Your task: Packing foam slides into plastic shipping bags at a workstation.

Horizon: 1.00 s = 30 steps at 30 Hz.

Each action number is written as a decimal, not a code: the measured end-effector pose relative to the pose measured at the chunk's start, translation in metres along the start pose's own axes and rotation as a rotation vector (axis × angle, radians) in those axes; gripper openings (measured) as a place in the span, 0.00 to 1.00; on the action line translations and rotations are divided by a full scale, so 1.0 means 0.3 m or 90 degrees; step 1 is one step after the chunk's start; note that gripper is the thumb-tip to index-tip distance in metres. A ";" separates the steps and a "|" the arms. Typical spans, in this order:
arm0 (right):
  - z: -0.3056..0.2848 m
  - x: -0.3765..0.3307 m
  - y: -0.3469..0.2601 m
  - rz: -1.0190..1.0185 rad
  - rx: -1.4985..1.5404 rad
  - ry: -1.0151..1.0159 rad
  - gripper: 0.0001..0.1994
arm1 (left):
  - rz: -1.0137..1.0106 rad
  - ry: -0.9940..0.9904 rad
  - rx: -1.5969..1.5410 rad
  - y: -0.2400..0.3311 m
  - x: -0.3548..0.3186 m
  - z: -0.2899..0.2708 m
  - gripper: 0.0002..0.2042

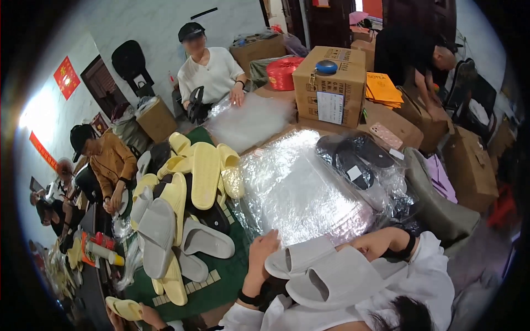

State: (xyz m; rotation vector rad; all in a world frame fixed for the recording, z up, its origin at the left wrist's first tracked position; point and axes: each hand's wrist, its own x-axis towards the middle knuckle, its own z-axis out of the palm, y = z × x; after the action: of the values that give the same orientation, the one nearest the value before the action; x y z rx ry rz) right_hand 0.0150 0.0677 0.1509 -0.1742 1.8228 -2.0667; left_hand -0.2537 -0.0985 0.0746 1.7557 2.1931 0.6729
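Observation:
My left hand, with a black band at the wrist, rests at the near edge of a stack of clear plastic bags; its fingers are bent together, and what they hold, if anything, cannot be made out. Beside it, in front of my white shirt, are grey slides, one overlapping another. My right hand lies partly behind these slides, its fingers mostly hidden. To the left, yellow slides, grey slides and some black ones are heaped on a green mat.
A co-worker's hands hold a yellow slide at lower left. Opposite, a co-worker in white handles clear film. A cardboard box, orange packets and bagged black slippers stand beyond the bags. Others work at left and far right.

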 end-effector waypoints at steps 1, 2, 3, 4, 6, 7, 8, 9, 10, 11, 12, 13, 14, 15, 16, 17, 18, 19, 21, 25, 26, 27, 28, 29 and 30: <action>0.010 -0.008 0.017 -0.084 -0.017 0.004 0.28 | -0.012 0.035 -0.045 0.025 0.008 -0.021 0.19; 0.017 -0.008 0.026 -0.082 -0.018 0.001 0.28 | -0.015 0.037 -0.047 0.022 0.010 -0.020 0.19; 0.024 -0.007 0.033 -0.048 -0.041 0.048 0.27 | -0.002 0.054 -0.088 0.007 0.013 -0.018 0.19; 0.025 -0.002 0.037 -0.014 -0.065 0.088 0.26 | 0.005 0.074 -0.127 -0.009 0.011 -0.008 0.19; 0.026 0.011 0.037 -0.036 -0.074 0.103 0.26 | 0.016 0.132 -0.141 -0.012 0.009 0.010 0.19; 0.028 0.018 0.037 -0.058 -0.082 0.129 0.25 | -0.012 0.143 -0.160 0.023 0.017 -0.015 0.19; 0.029 0.023 0.036 -0.079 -0.088 0.153 0.25 | -0.040 0.154 -0.179 0.044 0.022 -0.026 0.18; 0.033 0.023 0.033 -0.073 -0.083 0.137 0.25 | -0.031 0.213 -0.194 0.027 0.020 -0.001 0.17; 0.034 0.016 0.025 -0.013 -0.095 0.199 0.24 | -0.049 0.218 -0.195 0.026 0.006 0.012 0.17; 0.031 0.015 0.011 0.045 -0.113 0.258 0.24 | -0.019 0.246 -0.199 0.036 0.011 0.007 0.17; 0.039 0.017 0.000 0.051 -0.115 0.237 0.24 | 0.010 0.275 -0.202 0.044 0.020 -0.001 0.17; 0.044 0.016 -0.006 0.091 -0.269 0.316 0.22 | -0.015 0.218 -0.152 0.100 0.030 -0.049 0.18; 0.050 0.021 -0.008 0.122 -0.430 0.384 0.21 | 0.050 0.265 -0.119 0.096 0.036 -0.036 0.19; 0.061 0.026 0.006 0.151 -0.428 0.441 0.17 | 0.043 0.282 -0.122 0.109 0.035 -0.035 0.18; 0.065 0.024 0.027 0.151 -0.433 0.423 0.17 | 0.044 0.295 -0.128 0.133 0.041 -0.043 0.18; 0.069 0.021 0.053 0.140 -0.533 0.472 0.16 | 0.062 0.295 -0.147 0.155 0.043 -0.051 0.19; 0.067 0.026 0.062 0.125 -0.633 0.520 0.16 | 0.069 0.271 -0.155 0.168 0.043 -0.034 0.20; 0.079 0.042 0.039 0.136 -0.571 0.548 0.16 | 0.051 0.236 -0.080 0.197 0.039 -0.024 0.22; 0.094 0.088 0.017 0.123 -0.625 0.534 0.16 | 0.010 0.208 0.001 0.235 0.029 0.000 0.23; 0.104 0.132 0.015 0.129 -0.702 0.561 0.19 | 0.064 0.173 0.075 0.289 -0.004 0.046 0.25; 0.101 0.147 0.013 0.142 -0.697 0.585 0.20 | 0.084 0.165 0.057 0.301 -0.011 0.047 0.26; 0.097 0.168 0.018 0.144 -0.734 0.595 0.21 | 0.086 0.142 0.093 0.309 -0.017 0.042 0.26; 0.088 0.179 0.043 0.136 -0.736 0.583 0.21 | 0.074 0.147 0.096 0.313 -0.025 0.044 0.26; 0.072 0.176 0.085 0.109 -0.786 0.589 0.21 | 0.097 0.150 0.069 0.322 -0.030 0.050 0.26; 0.058 0.173 0.110 0.081 -0.835 0.594 0.21 | 0.119 0.154 0.043 0.329 -0.037 0.047 0.27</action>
State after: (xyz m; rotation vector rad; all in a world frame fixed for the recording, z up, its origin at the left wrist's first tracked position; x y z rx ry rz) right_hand -0.0204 0.0300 0.1134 0.6544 3.3122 -0.4909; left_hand -0.1604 -0.0900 0.1109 2.0272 2.2448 0.9074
